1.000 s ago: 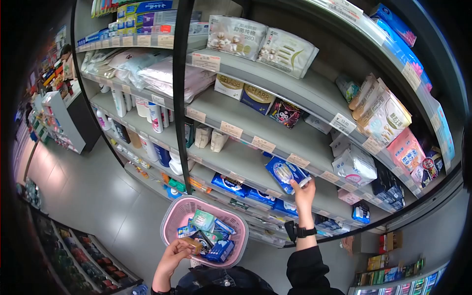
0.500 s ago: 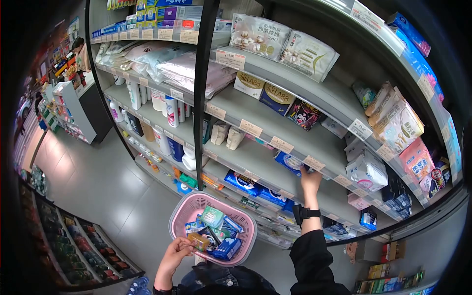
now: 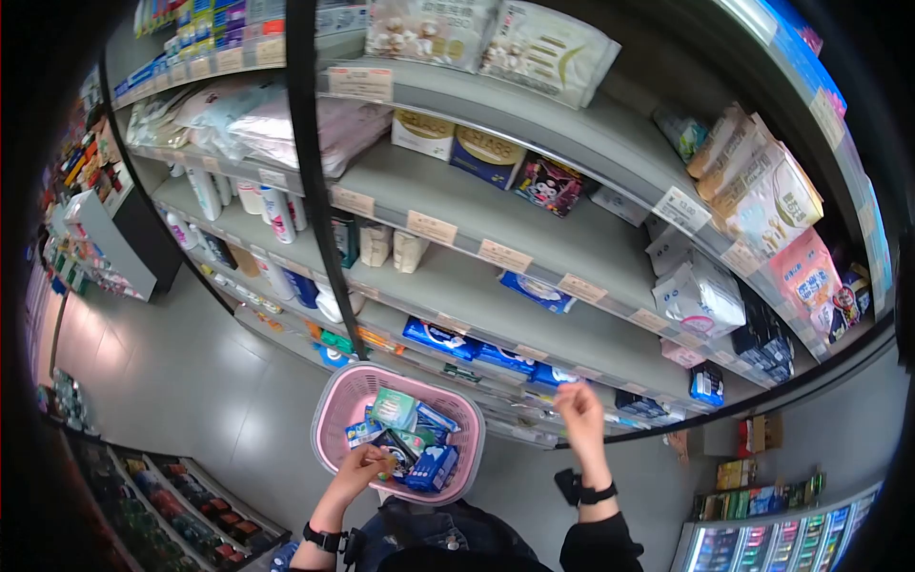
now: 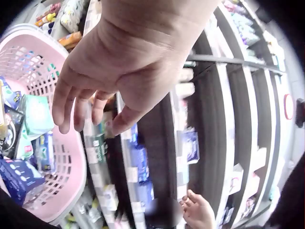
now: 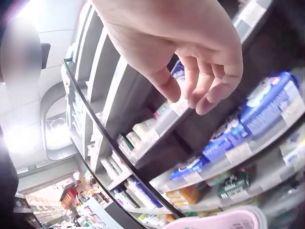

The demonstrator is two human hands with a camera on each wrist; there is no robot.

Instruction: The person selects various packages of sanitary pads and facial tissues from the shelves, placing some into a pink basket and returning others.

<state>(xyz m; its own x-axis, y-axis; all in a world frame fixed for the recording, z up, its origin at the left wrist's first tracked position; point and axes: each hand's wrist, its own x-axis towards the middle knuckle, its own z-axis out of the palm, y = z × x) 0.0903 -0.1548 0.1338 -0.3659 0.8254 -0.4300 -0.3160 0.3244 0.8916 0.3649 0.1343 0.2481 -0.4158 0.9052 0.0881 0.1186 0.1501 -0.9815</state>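
My left hand (image 3: 360, 469) hangs over the near left rim of a pink shopping basket (image 3: 329, 424), with loosely bent fingers and nothing in them. In the left wrist view an amber item (image 4: 3, 117) shows at the edge, apart from that hand. The basket contains a mint-green pack (image 3: 394, 407), a dark blue box (image 3: 433, 468) and several other packs. My right hand (image 3: 581, 419) is in the air before the lower shelves, fingers loosely curled and holding nothing. Above it on a shelf lies a blue pack (image 3: 537, 291).
More blue packs (image 3: 438, 338) fill the shelf below. White pouches (image 3: 701, 296) stand to the right, and cotton-printed packs (image 3: 548, 52) sit higher up. A dark upright post (image 3: 319, 181) divides the shelving. Grey floor (image 3: 205, 381) extends to the left, beside a low product rack (image 3: 162, 496).
My right hand has put the blue pack on the shelf, let go and drawn back towards me. The left hand, earlier at the amber item, now holds nothing.
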